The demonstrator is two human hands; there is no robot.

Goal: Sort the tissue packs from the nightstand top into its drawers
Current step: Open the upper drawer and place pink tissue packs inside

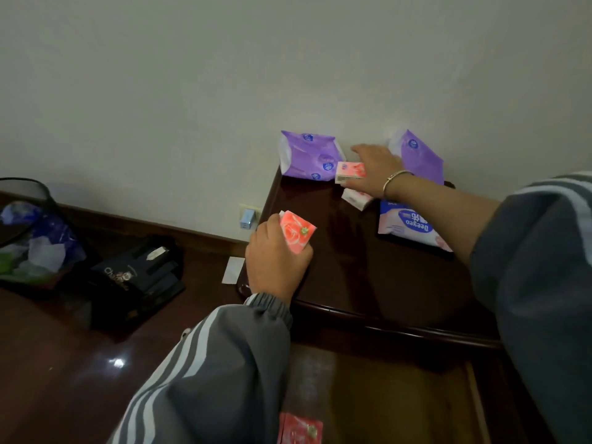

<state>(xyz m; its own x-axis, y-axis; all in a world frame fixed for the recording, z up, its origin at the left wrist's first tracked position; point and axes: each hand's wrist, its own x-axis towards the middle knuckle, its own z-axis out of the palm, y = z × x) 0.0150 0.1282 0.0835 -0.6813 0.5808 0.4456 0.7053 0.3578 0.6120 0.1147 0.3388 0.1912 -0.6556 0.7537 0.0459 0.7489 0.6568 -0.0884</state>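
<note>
On the dark wooden nightstand (352, 267), my left hand (275, 257) holds a small pink rose-print tissue pack (296, 230) near the left edge. My right hand (374, 169) reaches to the back and grips another small pink pack (349, 171). A third small pack (355, 198) lies just below that hand. Two large purple packs lean against the wall, one at the back left (307, 157) and one at the back right (419, 157). A white and blue wipes pack (410, 227) lies flat on the right. The top drawer (384, 395) is pulled out, with a pink pack (299, 429) inside.
A black waste bin (28, 232) with a filled plastic bag stands on the floor at left, beside a black box (137, 277). A white paper slip (233, 270) lies on the floor by the nightstand. A wall socket with a plug (248, 216) is low on the wall.
</note>
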